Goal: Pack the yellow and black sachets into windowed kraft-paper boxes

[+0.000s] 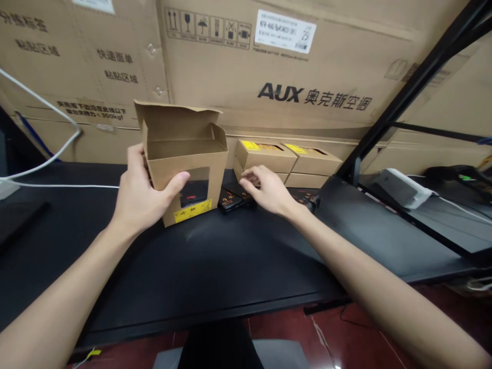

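Note:
My left hand (143, 192) grips an upright brown cardboard box (165, 171), its thumb across the front and its fingers round the left side. The lid flap of this box is raised. Dark contents with a red mark show through its front window, above a yellow label (192, 210). My right hand (265, 187) hovers over small black packets (229, 200) with orange print, just right of the box. Its fingers are loosely curled and apart from the thumb, with nothing visible between them. Part of the packets is hidden beneath this hand.
Closed brown boxes (269, 160) with yellow labels stand stacked behind my right hand. Large AUX cartons (215, 77) form a wall behind the black table (215, 266). A black metal frame (384, 120) rises at the right, near a white device (403, 188). A white cable (77, 185) runs at the left.

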The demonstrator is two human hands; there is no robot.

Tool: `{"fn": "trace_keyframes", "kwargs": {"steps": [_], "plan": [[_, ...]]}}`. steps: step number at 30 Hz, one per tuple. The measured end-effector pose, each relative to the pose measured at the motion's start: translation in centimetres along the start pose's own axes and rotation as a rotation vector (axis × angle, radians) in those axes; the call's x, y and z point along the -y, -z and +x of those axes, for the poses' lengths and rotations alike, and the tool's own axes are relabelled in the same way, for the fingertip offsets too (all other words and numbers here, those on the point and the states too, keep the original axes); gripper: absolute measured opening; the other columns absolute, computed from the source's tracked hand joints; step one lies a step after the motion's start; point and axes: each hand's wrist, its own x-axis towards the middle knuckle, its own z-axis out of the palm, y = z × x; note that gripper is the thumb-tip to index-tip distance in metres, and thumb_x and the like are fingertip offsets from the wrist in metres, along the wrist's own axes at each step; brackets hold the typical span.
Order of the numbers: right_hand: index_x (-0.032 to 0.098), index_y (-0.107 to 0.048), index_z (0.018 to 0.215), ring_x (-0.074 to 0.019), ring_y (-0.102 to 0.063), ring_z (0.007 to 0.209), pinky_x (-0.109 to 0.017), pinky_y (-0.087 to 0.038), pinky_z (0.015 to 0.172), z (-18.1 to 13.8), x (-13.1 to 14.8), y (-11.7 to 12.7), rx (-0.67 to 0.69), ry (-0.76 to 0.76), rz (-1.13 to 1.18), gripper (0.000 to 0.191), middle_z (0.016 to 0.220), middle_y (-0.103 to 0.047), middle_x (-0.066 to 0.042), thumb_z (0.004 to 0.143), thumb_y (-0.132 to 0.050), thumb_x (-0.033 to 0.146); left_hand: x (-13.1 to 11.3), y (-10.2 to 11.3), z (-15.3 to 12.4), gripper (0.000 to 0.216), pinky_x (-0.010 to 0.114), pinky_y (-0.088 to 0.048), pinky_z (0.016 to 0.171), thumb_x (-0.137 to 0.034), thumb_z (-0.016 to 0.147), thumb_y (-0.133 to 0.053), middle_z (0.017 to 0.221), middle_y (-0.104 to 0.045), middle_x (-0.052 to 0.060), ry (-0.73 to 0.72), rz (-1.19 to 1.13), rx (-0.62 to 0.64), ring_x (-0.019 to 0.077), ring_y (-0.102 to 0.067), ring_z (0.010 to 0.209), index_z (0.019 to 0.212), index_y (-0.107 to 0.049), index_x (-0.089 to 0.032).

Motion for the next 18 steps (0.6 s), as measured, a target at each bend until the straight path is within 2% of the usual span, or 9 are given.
{"fn": "trace_keyframes", "kwargs": {"steps": [3,6,9,11,18], "plan": [[0.019,-0.075,0.126,-0.0292,-0.069,0.12,-0.047,-0.05,0.111,-1.5,-1.3,-0.8,0.187,-0.028,-0.055,0.035,0.123,-0.073,-0.015,0.104,-0.059,0.04,0.0,0.0,0.1,0.08,0.06,-0.061,0.098,-0.06,0.062,-0.071,0.12,-0.077,0.014,-0.007,0.016,-0.015,0.0386,-0.077,0.11,0.128,-0.05,-0.02],[0.021,-0.074,0.132,-0.0317,-0.068,0.125,-0.05,-0.05,0.112,-1.9,-1.1,-0.5,0.252,-0.067,-0.096,0.044,0.127,-0.074,-0.015,0.105,-0.055,0.05,0.1,0.0,0.1,0.084,0.063,-0.06,0.099,-0.06,0.057,-0.072,0.12,-0.076,0.015,-0.006,0.027,-0.024,0.0402,-0.076,0.11,0.128,-0.05,-0.02],[0.02,-0.072,0.135,-0.0352,-0.065,0.131,-0.053,-0.048,0.115,-2.0,-0.6,-0.1,0.273,-0.115,-0.101,0.054,0.136,-0.072,-0.016,0.101,-0.06,0.059,0.3,0.0,0.1,0.085,0.065,-0.059,0.099,-0.062,0.056,-0.072,0.115,-0.076,0.015,0.021,0.031,-0.033,0.0416,-0.077,0.108,0.127,-0.052,-0.019],[0.017,-0.071,0.135,-0.0358,-0.064,0.134,-0.052,-0.047,0.117,-2.1,-0.5,0.1,0.281,-0.128,-0.078,0.055,0.14,-0.071,-0.016,0.098,-0.065,0.058,0.5,0.0,0.0,0.083,0.066,-0.059,0.1,-0.063,0.057,-0.072,0.113,-0.076,0.015,0.022,0.029,-0.046,0.0422,-0.076,0.11,0.125,-0.053,-0.019],[0.016,-0.071,0.128,-0.0303,-0.07,0.128,-0.047,-0.05,0.114,-2.5,-0.2,0.3,0.171,-0.202,0.052,0.039,0.135,-0.075,-0.014,0.095,-0.069,0.036,0.5,0.0,-0.1,0.081,0.067,-0.059,0.099,-0.062,0.055,-0.073,0.113,-0.078,0.012,0.019,0.047,-0.059,0.0423,-0.077,0.107,0.123,-0.053,-0.023]]}}
